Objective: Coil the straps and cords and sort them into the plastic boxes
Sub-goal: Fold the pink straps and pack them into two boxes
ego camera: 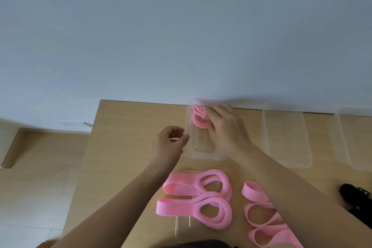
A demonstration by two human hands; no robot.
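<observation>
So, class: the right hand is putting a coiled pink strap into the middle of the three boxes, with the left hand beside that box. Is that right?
Not quite: the head view shows the right hand putting the strap into the leftmost box, not the middle box. The left hand is indeed beside that box.

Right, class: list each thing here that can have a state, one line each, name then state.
coiled strap: wound up, inside the left box.
left box: lidless, upright.
right hand: grips the coiled strap.
left hand: fingers loosely curled beside the left box; contact unclear.
middle box: lidless, upright.
loose straps: uncoiled, lying on the table.
</observation>
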